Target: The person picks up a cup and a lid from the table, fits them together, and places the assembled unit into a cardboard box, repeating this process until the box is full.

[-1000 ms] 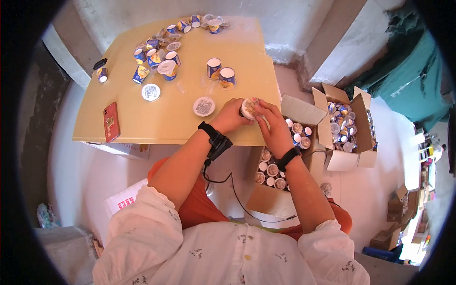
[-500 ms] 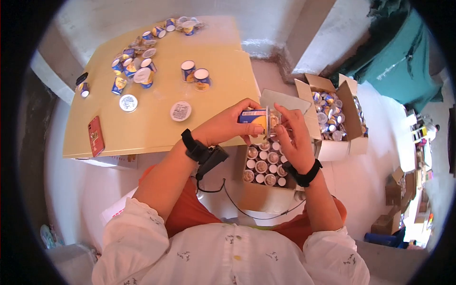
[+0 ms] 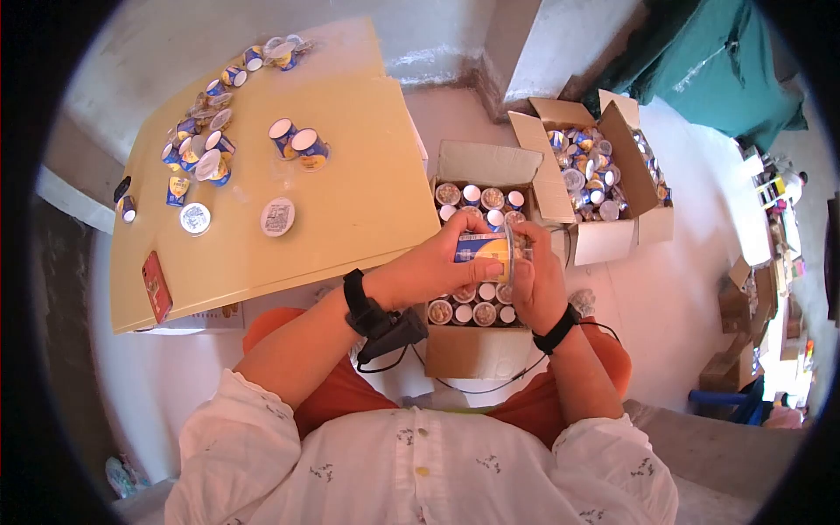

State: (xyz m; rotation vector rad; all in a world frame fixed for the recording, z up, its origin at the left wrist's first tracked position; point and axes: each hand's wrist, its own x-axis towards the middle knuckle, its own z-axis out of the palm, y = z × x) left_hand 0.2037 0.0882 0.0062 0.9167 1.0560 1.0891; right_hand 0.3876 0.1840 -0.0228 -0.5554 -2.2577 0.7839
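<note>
Table to the left, two cartons to the right.

A cup (image 3: 486, 248) is held on its side between both hands above the near carton (image 3: 477, 350); the far carton (image 3: 612, 241) is set just right; two lids (image 3: 277, 217) are laid on the table (image 3: 367, 175).

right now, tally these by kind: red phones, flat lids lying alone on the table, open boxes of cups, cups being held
red phone: 1
flat lids lying alone: 2
open boxes of cups: 2
held cup: 1
total: 6
</note>
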